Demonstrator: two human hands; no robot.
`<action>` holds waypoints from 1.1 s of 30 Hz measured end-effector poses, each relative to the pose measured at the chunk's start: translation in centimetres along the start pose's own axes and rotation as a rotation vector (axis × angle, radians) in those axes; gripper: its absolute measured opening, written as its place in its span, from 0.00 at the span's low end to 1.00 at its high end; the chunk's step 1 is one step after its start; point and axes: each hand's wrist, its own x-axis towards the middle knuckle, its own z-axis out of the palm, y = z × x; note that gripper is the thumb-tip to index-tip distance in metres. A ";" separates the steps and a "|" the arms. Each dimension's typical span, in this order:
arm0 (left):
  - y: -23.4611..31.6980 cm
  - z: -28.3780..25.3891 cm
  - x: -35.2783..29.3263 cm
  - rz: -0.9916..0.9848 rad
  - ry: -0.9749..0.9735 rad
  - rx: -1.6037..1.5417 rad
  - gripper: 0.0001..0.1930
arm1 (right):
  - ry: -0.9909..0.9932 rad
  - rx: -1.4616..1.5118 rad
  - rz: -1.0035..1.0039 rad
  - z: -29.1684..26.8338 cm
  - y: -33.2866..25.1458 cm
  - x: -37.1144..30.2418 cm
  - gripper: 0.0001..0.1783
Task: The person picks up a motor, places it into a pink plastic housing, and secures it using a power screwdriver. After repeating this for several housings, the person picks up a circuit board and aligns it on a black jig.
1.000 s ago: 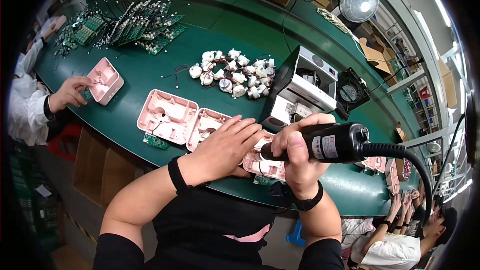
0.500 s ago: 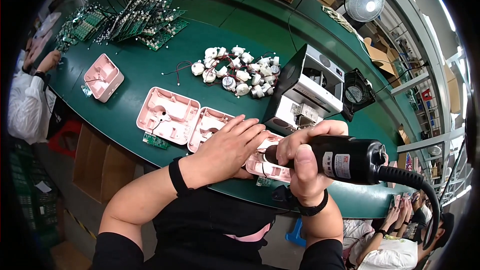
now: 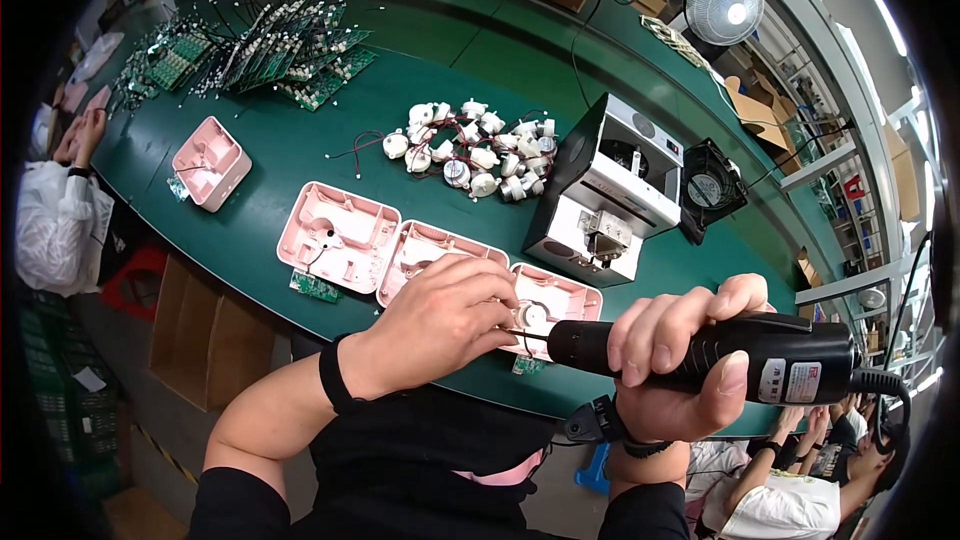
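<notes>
My right hand (image 3: pixel 690 365) is wrapped round a black electric screwdriver (image 3: pixel 740 350), which lies nearly level with its bit pointing left. At the bit's tip, the fingers of my left hand (image 3: pixel 440 315) are bent and pressed together; whatever is between them is hidden. Beneath the hands, a pink plastic housing (image 3: pixel 572 296) with a round white part inside lies open on the bench. My left hand partly covers the middle pink housing (image 3: pixel 455 240). Left of that sits another pink housing (image 3: pixel 350 215), with a green circuit board (image 3: pixel 315 286) at its near edge.
Small white motors (image 3: pixel 480 155) with red and black wires lie in a heap beyond the housings. A black-and-silver machine (image 3: pixel 620 190) stands to their right. Farther left are a separate pink housing (image 3: pixel 212 165) and piled circuit boards (image 3: pixel 270 50). Co-workers sit at both sides.
My right hand has moved right, and the screwdriver has swung level, away from the right housing. My left fingers, flat across the housings before, have curled together at the bit's tip.
</notes>
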 end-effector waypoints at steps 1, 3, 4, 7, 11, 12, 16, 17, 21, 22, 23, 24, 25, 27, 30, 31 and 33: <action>0.1 0.0 0.0 0.002 -0.001 -0.003 0.13 | -0.015 -0.015 -0.073 0.1 0.3 0.1 0.24; 0.3 -0.1 0.1 0.008 0.007 -0.032 0.11 | -0.029 -0.033 -0.146 0.0 0.3 0.0 0.22; 0.4 -0.1 0.1 0.011 0.011 -0.047 0.10 | -0.026 -0.029 -0.149 0.0 0.3 -0.1 0.22; 0.3 0.4 -0.1 0.012 0.021 -0.127 0.09 | -0.026 -0.015 -0.153 0.0 0.1 -0.1 0.22; -0.4 1.1 -0.2 0.046 -0.023 -0.188 0.14 | -0.053 -0.023 -0.110 0.1 0.2 -0.2 0.22; -0.4 0.9 0.1 0.067 -0.047 -0.201 0.16 | -0.055 0.007 -0.051 0.1 0.3 -0.3 0.22; -0.1 -0.2 1.0 -0.019 -0.039 -0.097 0.36 | -0.079 0.039 0.045 -0.2 1.7 -0.2 0.25; -0.2 -0.1 1.2 -0.016 -0.037 -0.101 0.36 | -0.093 0.012 0.025 -0.6 2.5 -0.1 0.25; -0.9 0.1 1.1 -0.012 -0.230 0.071 0.50 | -0.112 -0.161 -0.040 -1.1 4.9 0.2 0.23; -1.3 0.3 1.0 -0.012 -0.251 0.093 0.52 | -0.109 -0.238 -0.065 -1.2 5.3 0.2 0.23; -1.5 0.6 0.9 -0.012 -0.273 0.114 0.54 | -0.109 -0.239 -0.062 -1.3 5.6 0.2 0.23; -1.7 0.7 0.8 -0.011 -0.295 0.135 0.55 | -0.116 -0.266 -0.063 -1.4 5.8 0.2 0.23; -1.8 0.8 0.7 -0.013 -0.296 0.132 0.55 | -0.122 -0.293 -0.063 -1.5 6.0 0.2 0.22; -2.1 1.1 0.7 -0.018 -0.309 0.157 0.54 | -0.127 -0.322 -0.059 -1.8 6.4 0.2 0.22; -2.5 1.5 0.6 -0.023 -0.311 0.162 0.54 | -0.154 -0.398 -0.043 -2.0 7.0 0.2 0.21; -2.6 1.5 0.5 -0.024 -0.306 0.156 0.53 | -0.153 -0.400 -0.039 -2.0 7.1 0.2 0.21; -2.6 1.7 0.5 -0.024 -0.302 0.147 0.53 | -0.183 -0.408 -0.057 -1.9 7.3 0.4 0.20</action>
